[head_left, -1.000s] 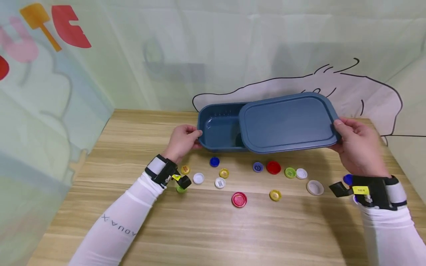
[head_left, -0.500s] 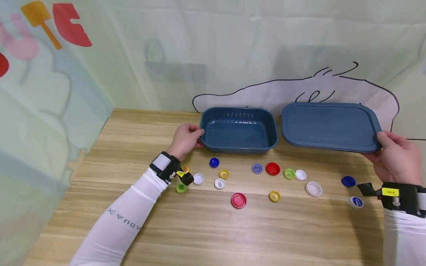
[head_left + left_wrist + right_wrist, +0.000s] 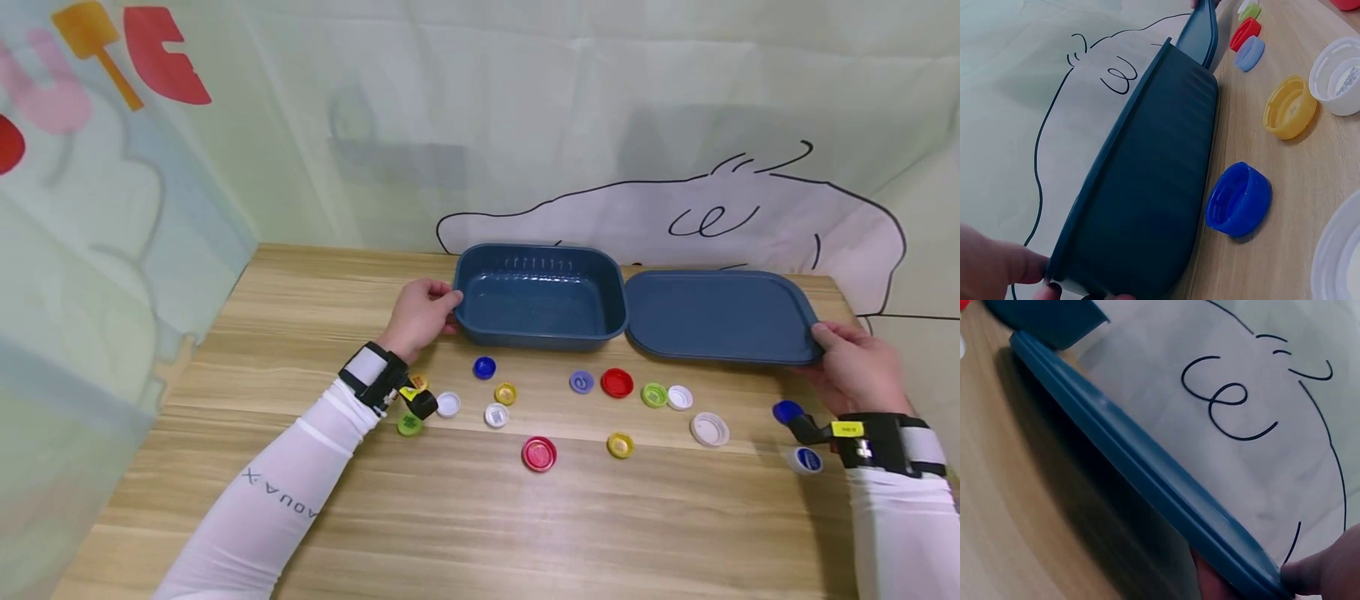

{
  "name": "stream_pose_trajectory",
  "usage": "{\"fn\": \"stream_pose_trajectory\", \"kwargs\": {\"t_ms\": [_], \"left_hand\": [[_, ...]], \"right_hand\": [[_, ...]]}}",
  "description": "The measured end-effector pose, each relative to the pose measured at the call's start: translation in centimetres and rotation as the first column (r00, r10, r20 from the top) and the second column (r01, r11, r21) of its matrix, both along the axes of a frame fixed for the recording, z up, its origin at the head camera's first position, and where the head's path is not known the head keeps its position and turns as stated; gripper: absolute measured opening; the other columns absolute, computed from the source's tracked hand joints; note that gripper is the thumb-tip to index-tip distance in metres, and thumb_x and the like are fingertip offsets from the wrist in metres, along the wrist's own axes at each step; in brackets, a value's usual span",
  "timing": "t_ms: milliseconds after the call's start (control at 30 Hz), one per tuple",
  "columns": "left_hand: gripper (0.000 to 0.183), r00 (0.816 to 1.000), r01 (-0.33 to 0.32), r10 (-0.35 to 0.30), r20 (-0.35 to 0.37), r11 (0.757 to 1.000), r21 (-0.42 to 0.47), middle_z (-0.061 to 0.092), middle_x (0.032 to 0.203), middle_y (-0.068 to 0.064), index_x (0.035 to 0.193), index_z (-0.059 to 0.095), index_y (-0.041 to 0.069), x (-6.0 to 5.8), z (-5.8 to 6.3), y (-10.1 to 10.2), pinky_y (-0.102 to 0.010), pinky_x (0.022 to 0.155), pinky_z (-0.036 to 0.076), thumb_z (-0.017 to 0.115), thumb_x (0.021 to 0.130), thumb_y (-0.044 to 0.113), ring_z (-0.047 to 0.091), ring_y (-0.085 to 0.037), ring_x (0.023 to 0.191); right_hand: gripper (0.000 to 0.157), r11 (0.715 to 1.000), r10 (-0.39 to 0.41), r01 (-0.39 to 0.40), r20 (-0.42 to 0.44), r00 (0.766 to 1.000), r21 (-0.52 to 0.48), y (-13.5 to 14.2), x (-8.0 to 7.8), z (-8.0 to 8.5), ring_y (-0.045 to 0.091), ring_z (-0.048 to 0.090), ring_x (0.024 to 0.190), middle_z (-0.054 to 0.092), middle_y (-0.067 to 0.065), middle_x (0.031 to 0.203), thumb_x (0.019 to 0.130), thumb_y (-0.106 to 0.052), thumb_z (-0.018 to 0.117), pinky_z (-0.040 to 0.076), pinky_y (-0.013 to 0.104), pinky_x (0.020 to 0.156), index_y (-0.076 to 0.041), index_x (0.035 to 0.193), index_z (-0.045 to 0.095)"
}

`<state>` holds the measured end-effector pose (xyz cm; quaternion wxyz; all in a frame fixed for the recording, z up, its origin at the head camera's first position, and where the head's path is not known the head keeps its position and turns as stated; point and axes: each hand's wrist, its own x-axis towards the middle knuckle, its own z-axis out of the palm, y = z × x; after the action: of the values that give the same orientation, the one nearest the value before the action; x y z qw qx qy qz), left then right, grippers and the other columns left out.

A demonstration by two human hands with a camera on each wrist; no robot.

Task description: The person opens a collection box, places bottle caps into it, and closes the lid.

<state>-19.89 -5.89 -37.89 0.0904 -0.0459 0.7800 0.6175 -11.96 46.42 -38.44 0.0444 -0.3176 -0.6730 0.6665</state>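
Note:
A dark blue rectangular box (image 3: 540, 342) stands without its cover at the back of the table, its inside bare. My left hand (image 3: 420, 321) pinches the box's left rim, thumb on top, as the left wrist view also shows. To the right of the box is its flat blue lid (image 3: 720, 317). My right hand (image 3: 862, 367) grips the lid's right end between thumb and fingers. In the right wrist view the lid (image 3: 1147, 462) is tilted, with the held end raised off the table and a shadow beneath. Its far end is close beside the box.
Several bottle caps lie scattered in front, among them a blue cap (image 3: 484, 367), a red cap (image 3: 617, 383), a dark pink cap (image 3: 539, 454) and a large white cap (image 3: 709, 429). Behind the wooden table (image 3: 450, 533) hangs a printed cloth (image 3: 525, 108).
My right hand has carried the lid off the box, rightward and then down toward the table. The box's inside came into view. My left hand stays on the box's rim.

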Motion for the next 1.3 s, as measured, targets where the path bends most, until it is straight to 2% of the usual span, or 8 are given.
{"fn": "stream_pose_trajectory", "kwargs": {"t_ms": [133, 233, 333, 500, 633, 733, 933, 1300], "left_hand": [[0.028, 1.0, 0.005, -0.005, 0.004, 1.0, -0.013, 0.058, 0.099, -0.016, 0.112, 0.057, -0.002, 0.0, 0.1, 0.0, -0.036, 0.07, 0.055, 0.058, 0.096, 0.02, 0.064, -0.03, 0.078], [0.028, 1.0, 0.007, -0.007, 0.004, 1.0, -0.024, 0.058, 0.097, -0.016, 0.113, 0.057, -0.001, 0.1, 0.2, -0.1, -0.037, 0.07, 0.055, 0.058, 0.096, 0.022, 0.063, -0.029, 0.078], [0.028, 1.0, 0.01, -0.01, 0.002, 0.999, -0.033, 0.058, 0.097, -0.015, 0.113, 0.057, 0.0, 0.1, 0.3, -0.1, -0.037, 0.071, 0.055, 0.058, 0.096, 0.022, 0.062, -0.027, 0.076], [0.03, 1.0, 0.01, -0.01, 0.0, 0.999, -0.047, 0.058, 0.097, -0.014, 0.114, 0.057, 0.001, 0.1, 0.2, -0.1, -0.037, 0.071, 0.055, 0.058, 0.096, 0.024, 0.061, -0.025, 0.077], [0.029, 1.0, 0.011, -0.011, -0.002, 0.999, -0.053, 0.058, 0.098, -0.014, 0.113, 0.056, 0.001, 0.1, 0.2, -0.1, -0.038, 0.071, 0.054, 0.058, 0.096, 0.024, 0.061, -0.025, 0.078], [0.028, 1.0, 0.014, -0.014, -0.006, 0.998, -0.054, 0.058, 0.098, -0.014, 0.112, 0.056, 0.0, 0.1, 0.2, -0.1, -0.039, 0.071, 0.054, 0.058, 0.096, 0.023, 0.06, -0.025, 0.077], [0.028, 1.0, 0.014, -0.014, -0.004, 0.998, -0.059, 0.057, 0.099, -0.013, 0.113, 0.056, 0.002, 0.2, 0.1, -0.1, -0.039, 0.071, 0.054, 0.058, 0.096, 0.024, 0.059, -0.024, 0.078], [0.028, 1.0, 0.019, -0.019, -0.014, 0.998, -0.055, 0.057, 0.099, -0.013, 0.113, 0.055, 0.002, 0.2, 0.0, -0.1, -0.04, 0.071, 0.054, 0.058, 0.096, 0.024, 0.059, -0.024, 0.078]], "right_hand": [[0.066, 0.977, 0.113, -0.127, 0.091, 0.989, 0.168, 0.1, 0.0, -0.4, 0.011, 0.055, 0.091, 0.041, 0.006, 0.12, 0.089, -0.044, 0.057, 0.053, 0.022, 0.064, -0.013, 0.145, 0.039], [0.077, 0.87, 0.19, -0.267, 0.218, 0.957, 0.414, -0.1, 0.2, -0.4, 0.023, 0.051, 0.1, 0.04, 0.018, 0.132, 0.095, -0.048, 0.046, 0.051, 0.02, 0.063, -0.001, 0.153, 0.024], [0.076, 0.744, 0.215, -0.347, 0.287, 0.933, 0.57, -0.4, 0.4, -0.5, 0.036, 0.049, 0.103, 0.037, 0.031, 0.138, 0.098, -0.047, 0.041, 0.049, 0.023, 0.06, 0.005, 0.15, 0.026], [0.071, 0.651, 0.229, -0.392, 0.325, 0.918, 0.65, -0.9, 0.3, -0.5, 0.047, 0.045, 0.112, 0.037, 0.037, 0.137, 0.099, -0.039, 0.043, 0.048, 0.037, 0.069, 0.01, 0.148, 0.028], [0.069, 0.628, 0.225, -0.408, 0.347, 0.91, 0.663, -1.2, 0.2, -0.5, 0.052, 0.041, 0.117, 0.035, 0.039, 0.137, 0.1, -0.035, 0.043, 0.043, 0.056, 0.081, 0.012, 0.147, 0.025], [0.068, 0.62, 0.213, -0.408, 0.356, 0.91, 0.671, -1.4, 0.1, -0.5, 0.052, 0.041, 0.116, 0.035, 0.039, 0.137, 0.1, -0.034, 0.043, 0.041, 0.059, 0.084, 0.013, 0.147, 0.026], [0.064, 0.603, 0.217, -0.409, 0.352, 0.91, 0.685, -1.5, 0.2, -0.4, 0.052, 0.043, 0.113, 0.035, 0.04, 0.135, 0.1, -0.027, 0.043, 0.044, 0.057, 0.081, 0.013, 0.146, 0.024], [0.063, 0.608, 0.192, -0.399, 0.361, 0.913, 0.686, -1.4, -0.2, -0.5, 0.051, 0.043, 0.11, 0.035, 0.039, 0.135, 0.099, -0.023, 0.047, 0.047, 0.044, 0.068, 0.011, 0.147, 0.024]]}}
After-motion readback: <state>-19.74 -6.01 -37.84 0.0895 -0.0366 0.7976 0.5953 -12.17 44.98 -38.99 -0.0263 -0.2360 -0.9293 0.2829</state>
